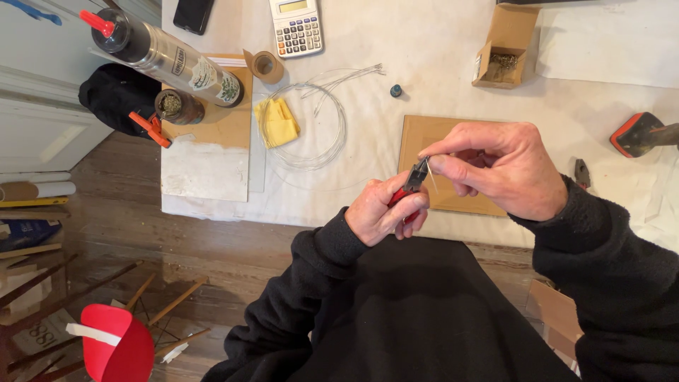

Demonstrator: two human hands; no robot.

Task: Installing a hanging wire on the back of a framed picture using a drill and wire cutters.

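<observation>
- At 8 o'clock, low on the wooden floor, a red seat point(117, 350) sits among wooden legs.
- At 10 o'clock, a steel flask point(170, 60) with a red-tipped cap lies tilted over a brown board point(219, 124); a small round jar point(177, 106) and an orange clamp point(150, 129) sit just beside it.
- At 11 o'clock, a tape roll point(265, 66) lies near a yellow cloth point(277, 122), and a wire coil point(311, 124) loops round that cloth on the white sheet point(438, 49).
- At 12 o'clock, a calculator point(297, 27) lies at the far edge, with a dark phone point(193, 14) to its left.
- Your left hand point(382, 212), near the centre, is clenched round the red handles of the pliers point(410, 182); their dark tips point up toward 1 o'clock.
- A short wire point(432, 178) stands just at the plier tips; I cannot tell whether the tips grip it.
- Your right hand point(498, 170) pinches that wire between thumb and forefinger, right at the tips, over a cardboard panel point(424, 141).
- At 1 o'clock, a small dark knob point(396, 90) lies alone, and an open box point(503, 46) of small metal parts stands farther right.
- At 3 o'clock, a red and black tool point(640, 133) lies by the edge, well apart from your hands.
</observation>
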